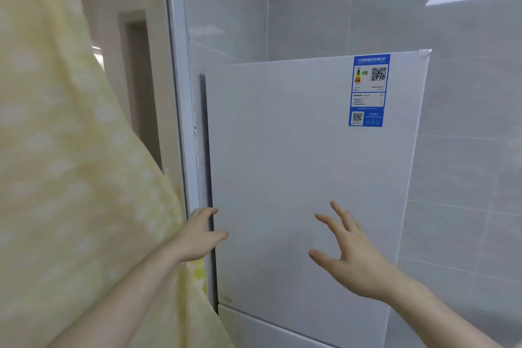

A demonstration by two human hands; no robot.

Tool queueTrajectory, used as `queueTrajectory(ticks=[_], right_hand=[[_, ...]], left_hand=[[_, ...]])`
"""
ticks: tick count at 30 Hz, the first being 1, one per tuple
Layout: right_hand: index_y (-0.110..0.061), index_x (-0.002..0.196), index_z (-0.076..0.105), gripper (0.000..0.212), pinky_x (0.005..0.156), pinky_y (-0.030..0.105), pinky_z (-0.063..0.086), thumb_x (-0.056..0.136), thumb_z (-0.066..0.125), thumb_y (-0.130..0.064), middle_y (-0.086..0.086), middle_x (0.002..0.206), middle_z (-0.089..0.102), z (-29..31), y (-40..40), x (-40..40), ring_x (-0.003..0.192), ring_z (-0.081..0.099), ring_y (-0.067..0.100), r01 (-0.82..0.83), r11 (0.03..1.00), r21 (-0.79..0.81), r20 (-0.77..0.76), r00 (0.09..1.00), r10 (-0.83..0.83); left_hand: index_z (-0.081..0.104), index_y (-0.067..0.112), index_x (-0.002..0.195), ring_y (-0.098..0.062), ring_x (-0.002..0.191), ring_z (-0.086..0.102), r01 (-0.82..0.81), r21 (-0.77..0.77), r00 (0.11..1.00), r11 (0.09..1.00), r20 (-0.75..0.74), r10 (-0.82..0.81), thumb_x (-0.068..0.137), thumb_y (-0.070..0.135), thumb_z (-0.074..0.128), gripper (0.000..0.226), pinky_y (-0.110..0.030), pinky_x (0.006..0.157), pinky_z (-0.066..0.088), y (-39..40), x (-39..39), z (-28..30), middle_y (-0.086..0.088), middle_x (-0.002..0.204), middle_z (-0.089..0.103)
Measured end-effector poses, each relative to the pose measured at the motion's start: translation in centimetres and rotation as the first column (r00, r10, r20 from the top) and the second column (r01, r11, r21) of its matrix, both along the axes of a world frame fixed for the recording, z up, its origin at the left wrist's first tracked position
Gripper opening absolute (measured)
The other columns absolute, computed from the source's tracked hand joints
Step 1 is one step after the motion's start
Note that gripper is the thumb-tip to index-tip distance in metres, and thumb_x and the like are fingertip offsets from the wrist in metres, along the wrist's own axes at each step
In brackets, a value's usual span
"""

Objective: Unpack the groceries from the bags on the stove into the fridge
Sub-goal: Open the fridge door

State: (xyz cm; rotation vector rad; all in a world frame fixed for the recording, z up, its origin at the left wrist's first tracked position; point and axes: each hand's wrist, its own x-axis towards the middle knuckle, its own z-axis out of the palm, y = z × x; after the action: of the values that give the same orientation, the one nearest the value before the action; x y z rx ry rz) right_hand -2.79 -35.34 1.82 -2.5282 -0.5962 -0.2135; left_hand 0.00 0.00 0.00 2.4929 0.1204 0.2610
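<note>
Two hands | left (199, 234) grips fridge door (305, 178) edge | right (353, 251) spread, perhaps touching

Left hand (199, 234) reaches forward with fingers curled and thumb out; right hand (348, 251) is raised beside it, fingers spread and straight

White fridge (296, 172), upper door shut, upright.

White fridge door (296, 164), blue label (368, 90) at its upper right corner; left of it, pale yellow white-spotted curtain (65, 150).
</note>
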Motion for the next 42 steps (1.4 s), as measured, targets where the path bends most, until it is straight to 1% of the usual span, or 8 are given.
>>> queueTrajectory(ticks=[3,6,13,19,27,34,37,42], right_hand=[[-0.043,0.158,0.023,0.072,0.129,0.041,0.015,0.097,0.059,-0.057,-0.02,0.169,-0.017,-0.1,1.0,1.6,0.159,-0.01,0.012,0.056,0.998,0.028,0.015,0.998,-0.057],[-0.042,0.16,0.02,0.075,0.129,0.041,0.011,0.097,0.06,-0.055,-0.018,0.169,-0.02,-0.4,1.6,3.4,0.158,-0.017,0.015,0.123,0.992,-0.003,0.086,0.989,-0.123],[-0.033,0.165,0.0,0.093,0.129,0.049,0.01,0.096,0.055,-0.06,-0.005,0.161,-0.045,-2.1,2.5,6.9,0.155,-0.03,0.03,0.305,0.922,-0.236,0.19,0.946,-0.264],[-0.029,0.16,-0.025,0.114,0.128,0.053,0.014,0.09,0.059,-0.064,0.0,0.147,-0.061,-2.6,3.0,7.3,0.145,-0.044,0.039,0.317,0.884,-0.344,0.141,0.948,-0.285],[-0.026,0.158,-0.03,0.12,0.127,0.044,0.019,0.091,0.064,-0.059,0.001,0.144,-0.064,-2.0,4.8,6.8,0.141,-0.049,0.039,0.304,0.909,-0.284,0.01,0.949,-0.314],[-0.028,0.161,-0.022,0.112,0.124,0.04,0.026,0.093,0.065,-0.048,-0.004,0.15,-0.058,-2.8,5.9,6.1,0.149,-0.04,0.034,0.334,0.929,-0.159,0.059,0.943,-0.328],[-0.033,0.162,-0.018,0.108,0.122,0.038,0.028,0.094,0.065,-0.045,-0.008,0.151,-0.057,-3.5,6.3,5.6,0.153,-0.034,0.032,0.339,0.936,-0.097,0.09,0.939,-0.331],[-0.037,0.162,-0.016,0.105,0.123,0.04,0.025,0.094,0.065,-0.041,-0.01,0.153,-0.054,-4.3,7.5,4.0,0.156,-0.027,0.03,0.305,0.952,-0.014,0.057,0.951,-0.304]], left_hand=[[0.023,0.019,0.162,-0.026,0.15,0.033,-0.037,-0.155,0.999,0.987,-0.014,0.036,0.088,0.04,0.071,0.09,-0.04,0.119,0.034,1.6,3.7,0.0,-0.005,0.166,0.024],[0.024,0.014,0.161,-0.026,0.141,0.044,-0.063,-0.216,0.998,0.974,-0.003,0.064,0.081,0.035,0.076,0.098,-0.038,0.116,0.039,2.4,7.2,-0.3,-0.007,0.16,0.037],[0.038,0.012,0.147,-0.025,0.122,0.058,-0.075,-0.371,0.992,0.925,0.07,0.109,0.08,0.019,0.08,0.08,-0.036,0.106,0.047,2.8,12.1,-1.5,-0.005,0.141,0.055],[0.038,0.012,0.142,-0.024,0.113,0.061,-0.04,-0.481,0.996,0.876,0.055,0.075,0.081,0.022,0.082,0.076,-0.037,0.104,0.05,3.9,14.3,-1.5,-0.003,0.125,0.062],[0.043,0.01,0.135,-0.026,0.111,0.062,-0.014,-0.404,0.985,0.915,0.152,0.082,0.089,0.028,0.079,0.061,-0.04,0.101,0.052,4.7,13.8,-3.4,-0.009,0.129,0.063],[0.042,0.008,0.14,-0.03,0.119,0.062,-0.044,-0.373,0.981,0.927,0.16,0.111,0.091,0.03,0.075,0.062,-0.042,0.105,0.05,4.8,13.1,-4.0,-0.009,0.134,0.063],[0.04,0.007,0.142,-0.022,0.111,0.06,-0.029,-0.435,0.97,0.9,0.205,0.13,0.091,0.025,0.077,0.066,-0.035,0.099,0.048,5.0,11.3,-4.9,-0.001,0.125,0.059],[0.041,0.014,0.131,-0.02,0.103,0.066,0.011,-0.602,0.95,0.798,0.255,0.179,0.091,0.018,0.077,0.054,-0.037,0.089,0.054,4.9,7.7,-6.8,0.0,0.114,0.063]])
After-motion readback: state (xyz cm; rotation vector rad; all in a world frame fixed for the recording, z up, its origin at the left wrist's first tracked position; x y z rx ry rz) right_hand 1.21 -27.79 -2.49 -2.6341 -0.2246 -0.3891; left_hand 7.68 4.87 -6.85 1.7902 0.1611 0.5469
